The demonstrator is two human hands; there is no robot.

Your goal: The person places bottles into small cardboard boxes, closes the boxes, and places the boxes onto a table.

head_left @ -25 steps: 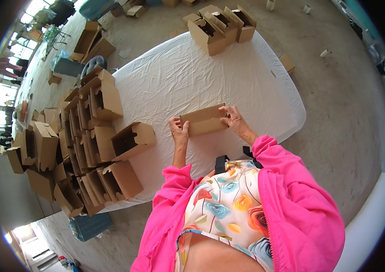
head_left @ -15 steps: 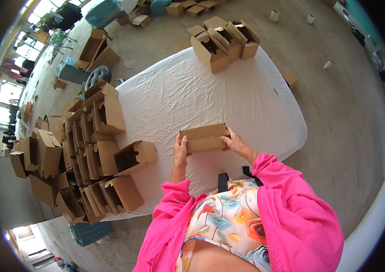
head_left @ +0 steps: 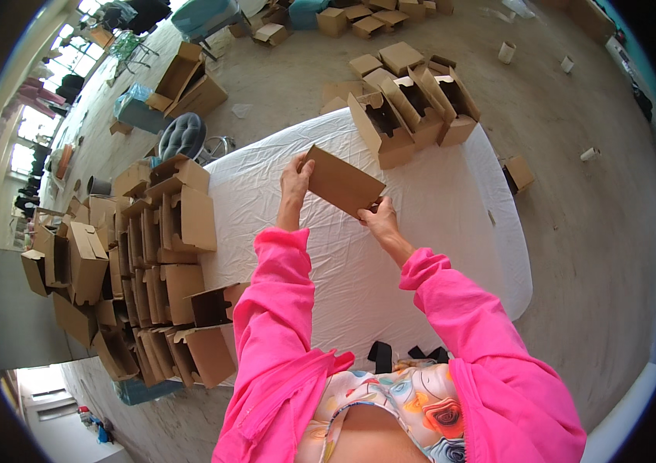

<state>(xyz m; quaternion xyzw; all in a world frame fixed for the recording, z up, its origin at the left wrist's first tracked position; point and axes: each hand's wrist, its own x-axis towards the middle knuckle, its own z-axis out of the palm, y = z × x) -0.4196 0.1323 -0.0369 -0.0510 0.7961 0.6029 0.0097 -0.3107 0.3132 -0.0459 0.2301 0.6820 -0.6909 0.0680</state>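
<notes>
Between my two hands I hold a brown cardboard box [head_left: 345,184], tilted so that its left end sits farther from me than its right. My left hand [head_left: 294,182] grips the left end, with the thumb along the edge. At the lower right corner, my right hand [head_left: 379,222] pinches the box, and some of its fingers are hidden beneath. The box is over the white-covered table [head_left: 436,255]. Beyond it, several open cardboard boxes [head_left: 413,108] stand together at the table's far end.
Rows of open cardboard boxes [head_left: 177,216] crowd the table's left side, with more boxes [head_left: 81,258] stacked beyond them. A grey tufted stool [head_left: 183,137] stands past the far left corner. Another box [head_left: 518,174] lies on the floor at right.
Both hands have carried the box away from me toward the far end of the table. It has turned and tilted, and my arms are more stretched out.
</notes>
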